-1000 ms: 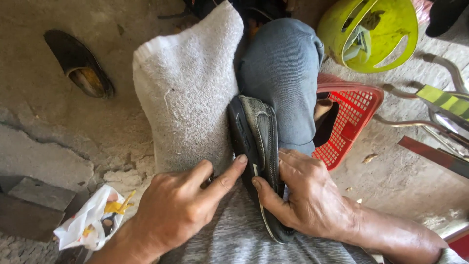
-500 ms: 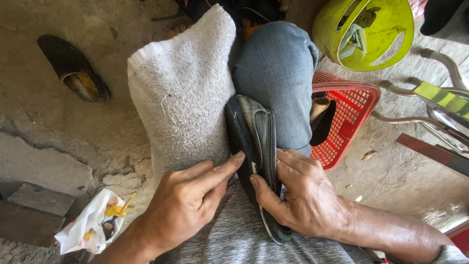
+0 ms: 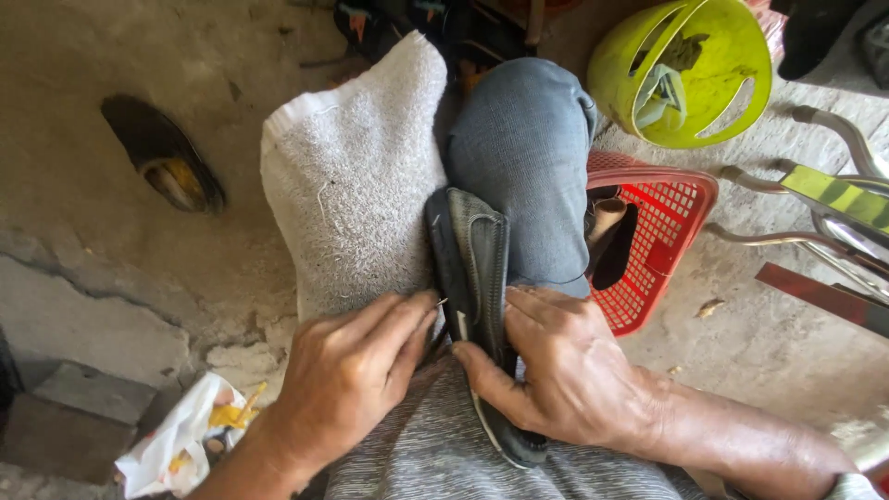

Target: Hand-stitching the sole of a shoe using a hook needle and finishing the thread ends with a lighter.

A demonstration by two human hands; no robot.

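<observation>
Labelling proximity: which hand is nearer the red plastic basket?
Right. Right hand grips the dark sandal beside the red plastic basket; left hand lies across the sandal, farther off.

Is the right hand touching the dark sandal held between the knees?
Touching. The head view shows the right hand laid against the dark sandal, thumb pressed on its edge and fingers wrapped over its side.

Concrete floor (image 3: 111,306), red basket (image 3: 681,199), sandal (image 3: 162,167)
</observation>
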